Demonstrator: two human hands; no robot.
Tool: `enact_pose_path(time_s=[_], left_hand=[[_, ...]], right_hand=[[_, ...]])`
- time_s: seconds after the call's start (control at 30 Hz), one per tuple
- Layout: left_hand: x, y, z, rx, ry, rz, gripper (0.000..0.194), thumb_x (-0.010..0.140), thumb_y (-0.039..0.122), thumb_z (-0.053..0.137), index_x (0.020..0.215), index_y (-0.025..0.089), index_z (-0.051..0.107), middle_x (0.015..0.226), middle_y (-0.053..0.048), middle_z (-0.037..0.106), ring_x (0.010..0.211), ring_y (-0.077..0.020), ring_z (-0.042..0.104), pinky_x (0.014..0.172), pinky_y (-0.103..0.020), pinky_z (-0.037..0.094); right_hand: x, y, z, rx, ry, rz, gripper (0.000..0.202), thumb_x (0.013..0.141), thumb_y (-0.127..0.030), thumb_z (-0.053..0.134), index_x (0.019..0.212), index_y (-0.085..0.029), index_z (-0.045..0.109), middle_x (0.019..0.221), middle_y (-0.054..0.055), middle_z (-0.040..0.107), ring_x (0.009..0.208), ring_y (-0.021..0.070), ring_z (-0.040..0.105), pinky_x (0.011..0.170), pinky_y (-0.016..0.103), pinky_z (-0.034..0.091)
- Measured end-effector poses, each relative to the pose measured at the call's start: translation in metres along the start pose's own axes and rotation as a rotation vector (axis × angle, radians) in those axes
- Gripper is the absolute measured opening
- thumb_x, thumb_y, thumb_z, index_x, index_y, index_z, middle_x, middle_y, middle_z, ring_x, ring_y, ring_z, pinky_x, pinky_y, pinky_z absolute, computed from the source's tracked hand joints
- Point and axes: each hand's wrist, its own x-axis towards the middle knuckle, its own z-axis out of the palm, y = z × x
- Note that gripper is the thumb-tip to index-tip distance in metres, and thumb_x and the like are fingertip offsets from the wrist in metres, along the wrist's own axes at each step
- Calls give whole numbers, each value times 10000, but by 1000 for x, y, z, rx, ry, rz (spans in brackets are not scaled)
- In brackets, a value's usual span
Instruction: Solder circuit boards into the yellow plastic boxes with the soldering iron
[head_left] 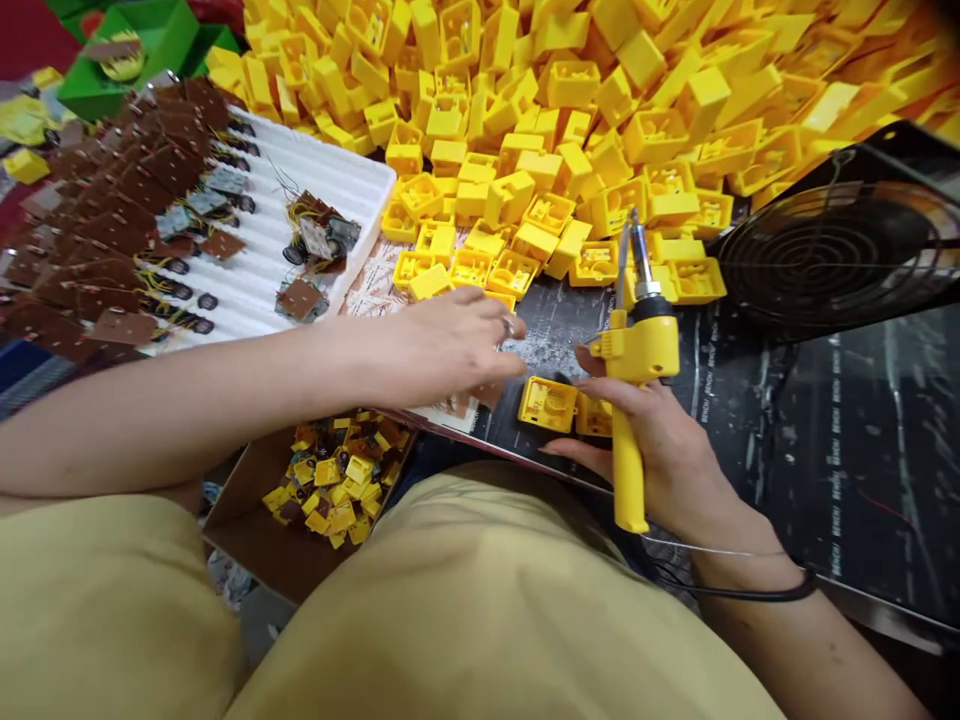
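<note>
At right of centre, the gun [643, 345] is gripped in the right hand [660, 430], its handle laid against the palm and its metal tip pointed toward the top of the frame; it is judged light and stiff, best taken by the plastic handle, with the tip avoided as possibly hot; at centre, the left hand [454, 345] is poised with fingers loosely bent, a brown board [491, 393] just below, though whether anything is pinched cannot be told; between the hands, an open case [547, 403] is seen lying flat, probably light and rigid, easily held by its side walls, perhaps a little slippery; the bench [810, 430] is covered in dark, printed, scuffed sheeting; across the top, a great heap [570, 85] of yellow cases is piled; at right, a fan [825, 240] is propped; at left, a ridged white tray [360, 185] is loaded with wired boards [120, 200], likely fragile at the thin leads; below, a carton [247, 510] is filled with small yellow pieces [341, 490]; at upper left, green bins [154, 40] are glimpsed.
</note>
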Motion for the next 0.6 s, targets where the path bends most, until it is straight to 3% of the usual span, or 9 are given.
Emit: enact_pose_path(time_s=[0.1,0.2,0.3,0.43,0.53,0.6], left_hand=[[-17,-8,-3,-95,241,-343,285,923,204,494,1137,231,680,1129,-65,701,958,-210,635,844,-349,456],[-26,2,16,-124,345,-575,343,964,398,461,936,193,734,877,-56,723,813,-199,628,774,-346,447],[-21,25,41,-8,394,-648,441,942,495,479,771,181,738,767,-82,697,819,-239,610,757,-390,435],[-1,45,58,51,463,-703,447,893,560,537,893,167,749,846,-128,706,904,-308,599,754,-443,432],[11,46,61,-121,538,-703,292,902,431,579,915,189,741,928,-93,738,1004,-303,613,853,-466,442],[16,44,63,-358,600,-684,178,900,304,590,887,197,731,950,-53,757,997,-249,647,926,-446,446]], right_hand=[[-6,2,-9,45,31,8,582,816,-352,761,1302,-229,467,1250,107,621,1144,289,618,950,450,538],[-11,-2,-17,54,120,32,625,788,-268,789,1324,-240,469,1300,101,606,1144,271,623,937,405,549],[-14,-8,-24,-8,252,68,605,781,-171,784,1311,-260,507,1135,49,693,987,216,687,845,326,578],[-19,-11,-29,-27,332,86,549,783,-129,771,1262,-298,561,976,-15,725,772,179,704,736,307,594],[-26,-10,-30,-71,345,93,471,783,-117,765,1188,-302,610,911,-43,725,704,171,693,664,295,584],[-31,-8,-30,-107,354,83,438,778,-128,772,1153,-307,631,873,-58,723,664,167,682,619,289,570]])
